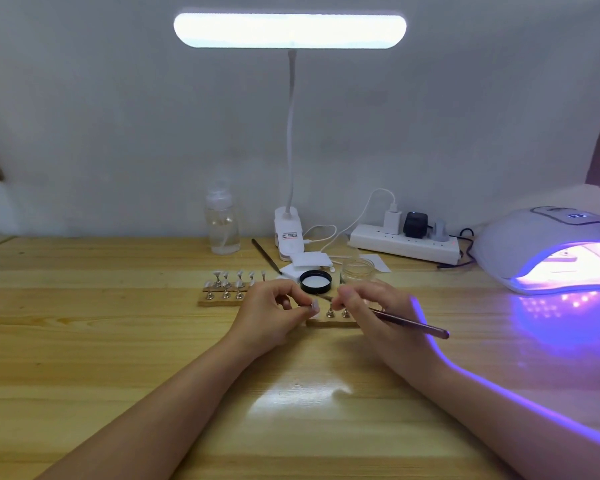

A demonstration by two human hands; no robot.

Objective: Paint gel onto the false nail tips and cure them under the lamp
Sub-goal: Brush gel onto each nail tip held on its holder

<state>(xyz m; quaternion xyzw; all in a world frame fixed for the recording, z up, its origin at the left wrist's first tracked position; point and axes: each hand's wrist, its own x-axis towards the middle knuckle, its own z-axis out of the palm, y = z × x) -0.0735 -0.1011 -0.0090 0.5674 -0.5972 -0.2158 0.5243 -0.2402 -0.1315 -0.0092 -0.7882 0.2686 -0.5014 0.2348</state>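
Note:
My left hand (278, 306) pinches a small stand with a pale false nail tip (314, 305) on it, held just above the table. My right hand (368, 306) grips a thin dark purple gel brush (413, 322), with its bristle end pointing left toward that tip. Below my fingers lies a small wooden base (329, 322) carrying two metal stands. A second wooden base (219, 299) to the left holds several stands with pale nail tips (238, 276). The white curing lamp (541, 247) at the right glows violet inside.
A black jar lid (316, 281) and a clear glass jar (357, 268) sit behind my hands. Further back stand a clear pump bottle (222, 223), a clip-on desk light (290, 29), white pads (309, 260), a spare tool (265, 256) and a power strip (404, 242) with plugs.

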